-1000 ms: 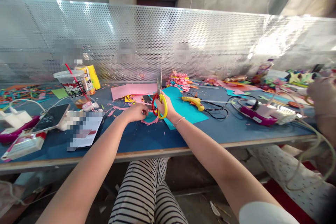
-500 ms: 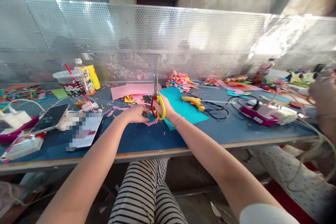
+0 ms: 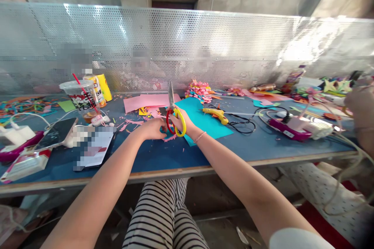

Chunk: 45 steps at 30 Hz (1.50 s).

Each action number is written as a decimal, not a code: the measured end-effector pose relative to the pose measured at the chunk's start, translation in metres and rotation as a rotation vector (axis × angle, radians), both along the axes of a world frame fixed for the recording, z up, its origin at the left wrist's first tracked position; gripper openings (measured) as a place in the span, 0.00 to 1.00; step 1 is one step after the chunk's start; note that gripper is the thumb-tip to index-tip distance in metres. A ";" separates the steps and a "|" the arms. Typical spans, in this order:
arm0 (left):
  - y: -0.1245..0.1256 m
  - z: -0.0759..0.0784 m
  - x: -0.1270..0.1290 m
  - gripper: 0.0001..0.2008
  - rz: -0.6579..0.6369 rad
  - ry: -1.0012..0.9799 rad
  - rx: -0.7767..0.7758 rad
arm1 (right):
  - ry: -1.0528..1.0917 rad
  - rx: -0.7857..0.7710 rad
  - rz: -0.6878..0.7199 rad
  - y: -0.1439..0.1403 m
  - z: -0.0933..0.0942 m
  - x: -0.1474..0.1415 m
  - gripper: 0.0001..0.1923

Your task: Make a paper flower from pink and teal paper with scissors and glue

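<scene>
Far L of desk (image 3: 175,159): heap of colored paper strips (image 3: 20,109), mostly orange/green/blue. In front, white chargers (image 3: 17,134) w/ purple power strip (image 3: 36,139), white/red box (image 3: 26,165) near edge. Dark phone (image 3: 60,132) next, then lit phone (image 3: 97,148), partly pixelated. Behind: plastic cup (image 3: 78,99) w/ red straw, yellow-label bottle (image 3: 98,90) just beside.

Ctr: pink sheet (image 3: 136,104) flat, pink scraps (image 3: 127,123) + yellow bits in front. L hand (image 3: 153,127) low over desk, fingers curled; grip partly hidden, can't make out if it has hold of paper. Pink/teal paper bits right by fingertips.

Scissors (image 3: 171,97) just R of L hand, held upright-ish, blades up, red + yellow loops down. R hand (image 3: 187,121) has them, grip closed around handles, bracelet on wrist.

R hand/wrist over L part of blue sheet (image 3: 214,129). Pink flower-like pile (image 3: 198,91) behind; yellow glue gun (image 3: 214,115) w/ black cord (image 3: 244,127) at sheet's R side. Further R: 2nd purple strip (image 3: 289,130), more papers, co-worker's hand (image 3: 362,103), blurred, at frame edge.
</scene>
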State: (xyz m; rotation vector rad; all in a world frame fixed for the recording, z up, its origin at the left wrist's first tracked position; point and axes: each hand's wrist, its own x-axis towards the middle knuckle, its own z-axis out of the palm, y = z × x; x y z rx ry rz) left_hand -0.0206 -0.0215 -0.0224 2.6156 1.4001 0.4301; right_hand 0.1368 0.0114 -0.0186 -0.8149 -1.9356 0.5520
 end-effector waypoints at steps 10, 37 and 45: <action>-0.003 0.002 0.006 0.08 0.046 0.088 0.002 | -0.090 0.116 -0.026 0.010 -0.008 0.001 0.12; -0.011 0.001 0.017 0.11 0.166 0.164 0.088 | 0.014 -0.104 -0.062 0.009 -0.004 0.004 0.12; -0.009 0.004 0.013 0.14 0.173 0.161 0.073 | -0.017 -0.053 -0.132 0.016 -0.008 0.008 0.12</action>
